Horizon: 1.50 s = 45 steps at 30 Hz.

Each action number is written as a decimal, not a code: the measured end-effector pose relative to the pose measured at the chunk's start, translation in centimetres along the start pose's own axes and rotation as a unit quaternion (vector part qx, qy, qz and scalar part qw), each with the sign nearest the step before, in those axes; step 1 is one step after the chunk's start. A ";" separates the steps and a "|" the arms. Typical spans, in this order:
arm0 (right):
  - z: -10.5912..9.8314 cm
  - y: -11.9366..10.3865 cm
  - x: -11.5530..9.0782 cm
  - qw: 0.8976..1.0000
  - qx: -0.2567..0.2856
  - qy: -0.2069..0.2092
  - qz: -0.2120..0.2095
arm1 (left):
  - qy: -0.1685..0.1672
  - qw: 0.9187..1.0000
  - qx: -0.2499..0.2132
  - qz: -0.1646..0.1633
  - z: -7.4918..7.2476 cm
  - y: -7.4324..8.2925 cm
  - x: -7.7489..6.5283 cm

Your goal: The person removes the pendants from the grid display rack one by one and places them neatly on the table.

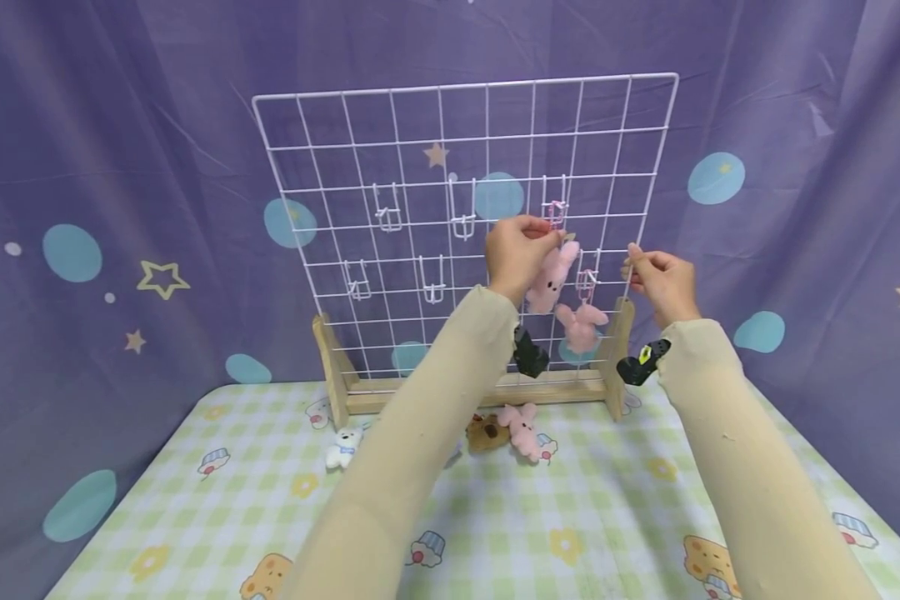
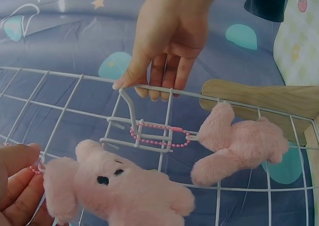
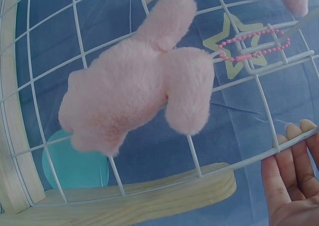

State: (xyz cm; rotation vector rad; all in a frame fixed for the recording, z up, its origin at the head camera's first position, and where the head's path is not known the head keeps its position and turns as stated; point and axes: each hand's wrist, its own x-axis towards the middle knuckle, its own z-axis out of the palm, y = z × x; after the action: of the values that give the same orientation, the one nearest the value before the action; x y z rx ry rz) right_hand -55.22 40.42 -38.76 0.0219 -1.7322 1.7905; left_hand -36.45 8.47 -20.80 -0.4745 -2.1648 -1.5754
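Note:
A white wire grid rack stands upright on wooden feet. My left hand is at an upper right hook, its thumb and fingertips pinching the pink bead chain of a plush bunny. That bunny hangs just below the fingers, its dark eyes facing out. Lower and to the right, another pink plush bunny hangs by its bead chain from a hook, its back turned outward. My right hand grips the rack's right edge wire, thumb in front and fingers behind.
Several bare white hooks are on the rack's left and middle. On the checked tablecloth lie a white plush bear, a brown plush and a pink bunny. A purple curtain hangs behind.

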 end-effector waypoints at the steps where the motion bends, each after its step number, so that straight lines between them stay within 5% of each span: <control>1: 0.0 0.0 0.0 1.000 -0.002 0.000 0.000 | 0.000 1.000 0.003 0.002 0.0 0.0 0.0; 12: 0.1 -0.4 -0.4 1.000 -0.004 -0.002 -0.003 | 0.004 1.000 0.018 -0.007 -0.2 0.4 0.2; 32: 0.3 -0.5 -0.4 1.000 0.002 0.003 -0.001 | -0.055 0.996 -0.053 -0.046 0.2 0.2 -0.1; 45: 0.0 -0.1 -0.2 1.000 -0.006 -0.001 -0.002 | -0.034 0.999 -0.009 -0.021 0.0 0.4 -0.1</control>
State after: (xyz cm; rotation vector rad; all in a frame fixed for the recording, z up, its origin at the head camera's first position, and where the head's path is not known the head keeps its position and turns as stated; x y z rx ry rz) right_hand -54.97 40.28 -38.74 0.0232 -1.7427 1.7779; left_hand -36.15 8.59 -20.52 -0.4996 -2.2271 -1.6234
